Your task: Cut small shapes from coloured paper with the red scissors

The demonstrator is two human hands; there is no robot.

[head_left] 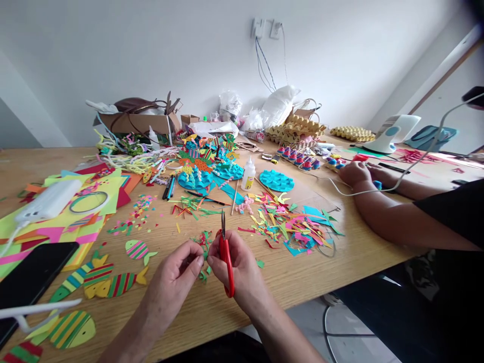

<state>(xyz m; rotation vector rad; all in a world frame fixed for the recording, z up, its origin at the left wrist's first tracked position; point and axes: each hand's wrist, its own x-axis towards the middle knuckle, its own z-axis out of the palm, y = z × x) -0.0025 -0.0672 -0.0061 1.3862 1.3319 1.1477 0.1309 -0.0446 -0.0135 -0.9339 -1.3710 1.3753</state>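
Red-handled scissors (pixel 228 272) are in my right hand (pixel 244 269), their dark, narrow blades pointing up and away from me. My left hand (pixel 176 277) is closed in a pinch close to my right fingertips; a speck of green shows there, too small to make out. Small green and red paper scraps (pixel 204 241) lie on the table just beyond and under my fingers. To the left of my hands are striped paper fish, among them a pink-and-green one (pixel 138 249), a red-and-green one (pixel 123 285) and a larger green-and-yellow one (pixel 72 329).
Colourful paper offcuts (pixel 283 222) spread to the right. A glue bottle (pixel 248 175) stands beside blue painted carton pieces (pixel 277 180). Left are coloured sheets (pixel 85 239), a roll of tape (pixel 88 201) and a black phone (pixel 36 280). At right, another person's arms (pixel 381 201) rest over the table.
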